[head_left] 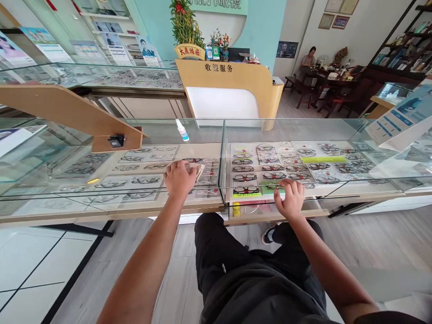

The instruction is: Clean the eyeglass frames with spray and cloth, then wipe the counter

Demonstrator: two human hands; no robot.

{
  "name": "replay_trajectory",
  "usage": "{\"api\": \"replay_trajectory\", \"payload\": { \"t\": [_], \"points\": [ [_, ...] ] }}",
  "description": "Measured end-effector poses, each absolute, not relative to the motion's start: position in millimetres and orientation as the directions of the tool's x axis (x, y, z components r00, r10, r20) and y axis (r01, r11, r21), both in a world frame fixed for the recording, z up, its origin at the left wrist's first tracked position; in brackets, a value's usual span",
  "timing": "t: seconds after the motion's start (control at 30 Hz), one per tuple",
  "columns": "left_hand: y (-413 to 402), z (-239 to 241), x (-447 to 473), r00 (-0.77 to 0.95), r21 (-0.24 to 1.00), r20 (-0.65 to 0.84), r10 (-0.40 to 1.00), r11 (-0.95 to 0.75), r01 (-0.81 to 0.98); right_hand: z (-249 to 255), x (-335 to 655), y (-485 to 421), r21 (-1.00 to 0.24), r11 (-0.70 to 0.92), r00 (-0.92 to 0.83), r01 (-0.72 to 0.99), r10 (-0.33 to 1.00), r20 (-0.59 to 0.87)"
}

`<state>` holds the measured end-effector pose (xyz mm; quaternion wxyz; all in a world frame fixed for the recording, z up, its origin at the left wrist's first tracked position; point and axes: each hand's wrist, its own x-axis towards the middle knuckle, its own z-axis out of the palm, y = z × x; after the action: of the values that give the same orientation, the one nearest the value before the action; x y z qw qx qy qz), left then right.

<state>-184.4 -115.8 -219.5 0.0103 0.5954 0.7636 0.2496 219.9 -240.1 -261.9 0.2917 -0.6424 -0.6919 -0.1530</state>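
Observation:
My left hand [178, 179] is closed on a folded beige cloth [198, 169] and presses it onto the glass top of the display counter [135, 135]. My right hand [289, 198] lies with fingers spread at the near edge of the counter, above a pulled-out drawer [256, 217]. Rows of eyeglass frames [263, 168] lie on trays under the glass. A small white spray bottle [182, 130] with a blue label stands on the glass beyond my left hand.
A wooden flap with a black lock [116, 141] juts over the counter at left. A reception desk [229, 85] with plants stands behind. A person sits at a dark table [308, 60] at the back right. A blue-and-white sign [401, 119] stands on the right.

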Motion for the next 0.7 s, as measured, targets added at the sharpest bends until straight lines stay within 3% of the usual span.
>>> {"api": "replay_trajectory", "payload": {
  "t": [0.23,0.4,0.7],
  "points": [
    [-110,-219,-187,-0.332,0.377,0.275,0.903,0.216,0.901,-250,241,-196,-0.017,0.466,-0.428,0.885,0.827,0.366],
    [-105,-226,-192,-0.335,0.371,0.299,0.894,0.214,0.903,-251,251,-178,0.018,0.470,-0.452,0.883,0.837,0.308],
    [-107,-222,-189,-0.341,0.352,0.295,0.893,0.230,0.907,-251,247,-173,0.110,0.496,-0.500,0.861,0.786,0.365]
  ]
}}
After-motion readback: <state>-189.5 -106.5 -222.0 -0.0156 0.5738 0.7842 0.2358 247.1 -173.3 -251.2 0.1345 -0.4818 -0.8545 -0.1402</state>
